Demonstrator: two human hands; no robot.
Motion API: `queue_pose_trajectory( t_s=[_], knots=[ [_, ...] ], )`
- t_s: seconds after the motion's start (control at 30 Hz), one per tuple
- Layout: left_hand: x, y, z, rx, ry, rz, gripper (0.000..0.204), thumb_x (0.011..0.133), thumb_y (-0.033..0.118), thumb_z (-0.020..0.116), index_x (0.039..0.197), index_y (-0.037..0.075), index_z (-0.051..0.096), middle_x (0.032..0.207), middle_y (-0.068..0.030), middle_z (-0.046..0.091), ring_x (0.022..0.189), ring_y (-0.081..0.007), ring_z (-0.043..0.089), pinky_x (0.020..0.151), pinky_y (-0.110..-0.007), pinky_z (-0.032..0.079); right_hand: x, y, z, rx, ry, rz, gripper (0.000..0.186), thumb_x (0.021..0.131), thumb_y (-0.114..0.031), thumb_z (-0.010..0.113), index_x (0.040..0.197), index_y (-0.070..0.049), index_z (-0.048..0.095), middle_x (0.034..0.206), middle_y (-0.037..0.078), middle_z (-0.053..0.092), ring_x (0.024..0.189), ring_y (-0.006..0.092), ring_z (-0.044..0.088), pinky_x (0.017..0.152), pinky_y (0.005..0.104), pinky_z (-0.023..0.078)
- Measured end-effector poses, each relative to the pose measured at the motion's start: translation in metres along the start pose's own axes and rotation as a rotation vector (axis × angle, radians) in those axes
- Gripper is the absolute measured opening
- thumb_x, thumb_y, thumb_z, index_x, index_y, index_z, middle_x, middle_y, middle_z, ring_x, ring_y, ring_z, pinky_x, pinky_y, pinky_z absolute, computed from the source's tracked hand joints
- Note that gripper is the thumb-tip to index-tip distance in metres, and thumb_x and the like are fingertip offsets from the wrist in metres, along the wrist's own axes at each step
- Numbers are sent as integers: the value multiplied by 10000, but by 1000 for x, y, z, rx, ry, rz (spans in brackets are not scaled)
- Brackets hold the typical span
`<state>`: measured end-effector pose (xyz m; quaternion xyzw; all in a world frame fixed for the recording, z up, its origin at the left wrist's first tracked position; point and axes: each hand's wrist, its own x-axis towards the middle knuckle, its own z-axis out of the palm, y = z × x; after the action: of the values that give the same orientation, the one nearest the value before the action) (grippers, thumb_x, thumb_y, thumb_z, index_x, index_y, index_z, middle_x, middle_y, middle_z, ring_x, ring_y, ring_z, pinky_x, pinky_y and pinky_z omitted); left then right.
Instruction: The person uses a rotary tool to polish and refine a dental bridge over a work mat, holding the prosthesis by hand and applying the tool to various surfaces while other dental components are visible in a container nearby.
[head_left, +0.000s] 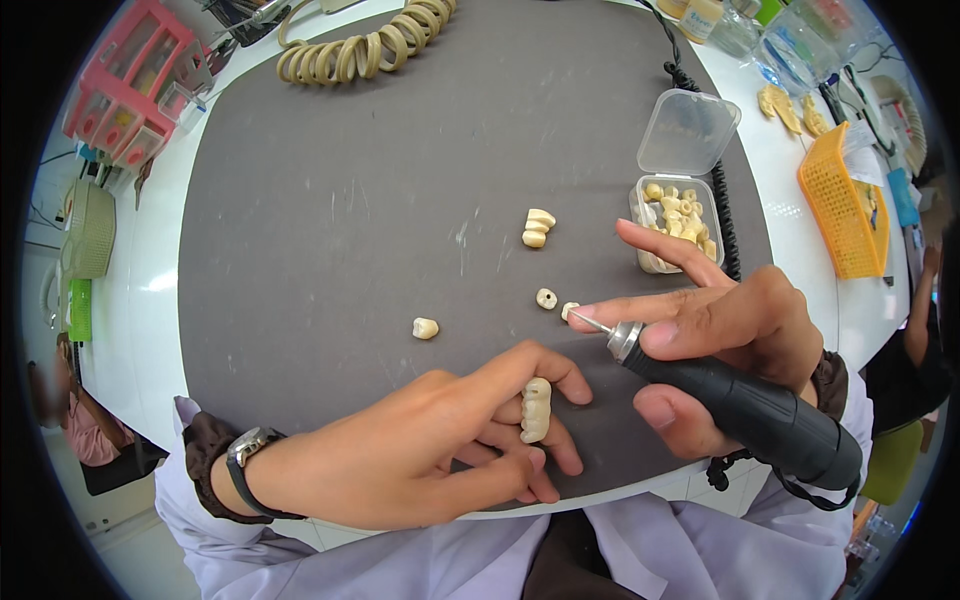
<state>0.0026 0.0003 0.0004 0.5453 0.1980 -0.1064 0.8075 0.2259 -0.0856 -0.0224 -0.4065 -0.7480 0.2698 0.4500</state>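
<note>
My left hand is closed around a cream-coloured dental bridge of several joined teeth, just above the near part of the grey mat. In my right hand is a black rotary handpiece, its thin metal bur pointing up and left. The fingertip of that hand's stretched-out finger is at a small tooth crown; whether it touches is hard to tell. Beside it lies another crown with a dark hole. One crown sits farther left, and a short joined piece of teeth lies farther away.
An open clear plastic box of tooth pieces stands right of centre, a black coiled cord beside it. A beige coiled hose lies at the back. An orange basket stands right, a pink drawer rack far left. Other people sit at both sides.
</note>
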Motion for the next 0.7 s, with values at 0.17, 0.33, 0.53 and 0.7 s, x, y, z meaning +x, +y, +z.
queue_pose_trajectory(
  t_s=[0.17,0.33,0.53,0.7],
  knots=[
    [0,-4,1,-54,41,16,225,1024,62,359,1218,-45,397,962,-139,644,873,-198,682,811,-287,557,2,0,-3,3,-30,1,367,811,-63,734,1084,-58,489,739,136,700,966,376,700,1050,736,226],
    [-5,4,-2,139,26,-35,142,1039,90,353,1083,-3,451,730,-51,551,594,-101,555,554,-233,446,4,-2,-5,40,-66,12,355,804,-59,736,1068,-61,500,741,143,702,962,382,699,1049,737,224],
    [-3,6,-1,42,49,-72,333,1072,284,309,1129,-1,470,682,-28,495,522,-81,470,486,-233,380,3,-2,-5,28,-76,5,385,793,-51,744,1082,-57,490,723,133,696,953,391,699,1051,737,216],
    [-5,3,-5,-67,18,-100,598,1054,484,174,1199,-20,463,724,-51,496,554,-107,465,515,-238,387,5,-3,-4,37,-82,-6,392,789,-47,744,1085,-54,487,737,147,700,957,388,699,1054,735,205]
  ],
)
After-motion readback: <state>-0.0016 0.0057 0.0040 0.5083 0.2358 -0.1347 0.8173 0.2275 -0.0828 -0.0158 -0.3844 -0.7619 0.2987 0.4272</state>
